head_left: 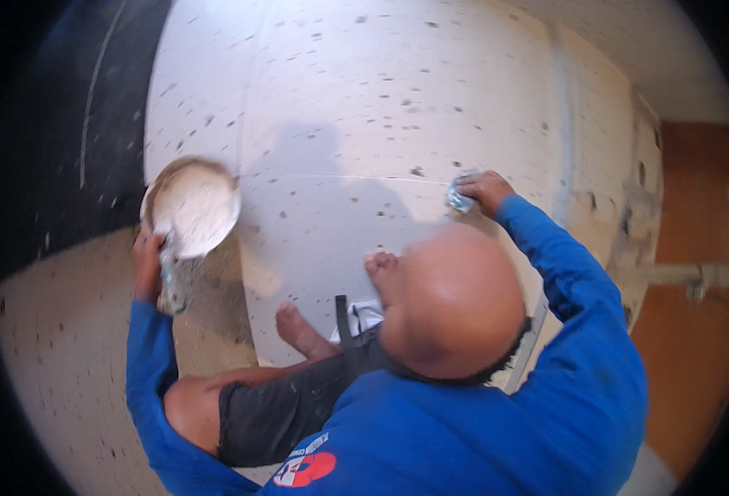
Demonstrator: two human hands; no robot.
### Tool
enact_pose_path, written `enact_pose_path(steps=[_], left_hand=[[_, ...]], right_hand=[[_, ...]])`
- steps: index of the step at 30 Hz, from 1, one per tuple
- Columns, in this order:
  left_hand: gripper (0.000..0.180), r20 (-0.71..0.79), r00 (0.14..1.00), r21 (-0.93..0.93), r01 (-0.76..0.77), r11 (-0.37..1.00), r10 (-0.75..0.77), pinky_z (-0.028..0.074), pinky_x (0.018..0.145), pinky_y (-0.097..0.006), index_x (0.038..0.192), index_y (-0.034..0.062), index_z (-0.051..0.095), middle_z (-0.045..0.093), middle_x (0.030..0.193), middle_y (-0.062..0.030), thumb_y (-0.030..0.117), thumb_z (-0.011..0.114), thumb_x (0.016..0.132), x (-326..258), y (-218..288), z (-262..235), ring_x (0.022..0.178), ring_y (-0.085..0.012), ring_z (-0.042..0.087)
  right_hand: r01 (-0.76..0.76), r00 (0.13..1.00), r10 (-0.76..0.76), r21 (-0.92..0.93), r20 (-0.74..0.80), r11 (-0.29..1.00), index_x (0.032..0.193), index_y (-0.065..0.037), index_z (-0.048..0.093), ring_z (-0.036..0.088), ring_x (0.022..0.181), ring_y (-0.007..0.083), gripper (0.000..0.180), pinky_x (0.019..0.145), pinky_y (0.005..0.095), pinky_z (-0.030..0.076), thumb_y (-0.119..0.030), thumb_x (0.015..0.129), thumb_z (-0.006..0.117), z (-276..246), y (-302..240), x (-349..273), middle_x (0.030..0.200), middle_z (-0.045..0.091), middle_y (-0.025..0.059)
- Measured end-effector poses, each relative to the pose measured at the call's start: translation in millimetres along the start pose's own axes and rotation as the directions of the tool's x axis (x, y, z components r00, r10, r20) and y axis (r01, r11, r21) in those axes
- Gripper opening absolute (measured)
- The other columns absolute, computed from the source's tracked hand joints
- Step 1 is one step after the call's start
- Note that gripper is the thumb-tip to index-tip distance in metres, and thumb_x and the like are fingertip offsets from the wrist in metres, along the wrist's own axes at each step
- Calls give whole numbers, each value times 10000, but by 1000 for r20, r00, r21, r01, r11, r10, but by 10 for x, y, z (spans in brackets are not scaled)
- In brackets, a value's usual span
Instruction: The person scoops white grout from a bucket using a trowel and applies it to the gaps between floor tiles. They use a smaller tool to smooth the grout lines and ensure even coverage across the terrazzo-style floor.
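Note:
My left hand (146, 263) is closed at the rim of a round bucket (154, 192) with pale, whitish material (199, 207) inside. Beside those fingers hangs a smeared, grey-green item (172, 288), too blurred to name. On the right, my right hand (488, 192) grips a crumpled, light blue-grey wad (461, 193), which looks like cloth or plastic. It rests against the white, dark-speckled surface (356, 91). Whether the wad covers some tool cannot be seen. Both arms reach forward, wide apart, in blue sleeves.
My bent knees and bare feet (298, 331) are between the hands. A dark panel (59, 149) with a white line lies at the left. Far right are a reddish-brown panel (699, 182) and a pale rail (712, 275). A seam (559, 116) crosses the white surface.

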State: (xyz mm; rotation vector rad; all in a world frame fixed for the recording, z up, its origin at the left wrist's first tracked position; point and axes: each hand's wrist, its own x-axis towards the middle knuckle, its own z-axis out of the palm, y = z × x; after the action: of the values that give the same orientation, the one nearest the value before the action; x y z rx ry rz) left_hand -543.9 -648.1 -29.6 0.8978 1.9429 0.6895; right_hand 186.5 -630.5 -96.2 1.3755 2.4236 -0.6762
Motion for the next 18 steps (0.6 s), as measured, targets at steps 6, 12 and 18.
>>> enact_pose_path(steps=[6, 12, 18], left_hand=[[229, 50, 999, -33, -4, 999, 5, 506, 553, -290, 965, 57, 556, 543, 870, -37, 257, 521, 858, -310, 11, -34, 727, -145, 570], [242, 74, 996, 13, 54, 998, -55, 512, 544, -300, 962, 48, 545, 538, 870, -54, 261, 517, 851, -352, 24, 24, 714, -167, 578], [225, 56, 997, 64, 44, 997, -48, 510, 528, -302, 966, 58, 536, 545, 868, -54, 244, 503, 843, -403, 173, 142, 697, -170, 582]], right_hand=[[-476, 855, 474, -48, 210, 878, 982, -166, 708, 654, 973, 302, 306, 838, 421, 501, -23, 727, 617, -243, 433, -354, 1012, 695, 104], [-606, 767, 638, 245, -72, 756, 963, -134, 699, 653, 956, 333, 253, 856, 436, 505, -52, 743, 605, 155, 327, -365, 983, 688, 143], [-575, 719, 642, 293, -265, 764, 1065, -146, 688, 617, 1029, 341, 343, 921, 430, 463, -12, 779, 556, 497, -357, -442, 1054, 673, 145]])
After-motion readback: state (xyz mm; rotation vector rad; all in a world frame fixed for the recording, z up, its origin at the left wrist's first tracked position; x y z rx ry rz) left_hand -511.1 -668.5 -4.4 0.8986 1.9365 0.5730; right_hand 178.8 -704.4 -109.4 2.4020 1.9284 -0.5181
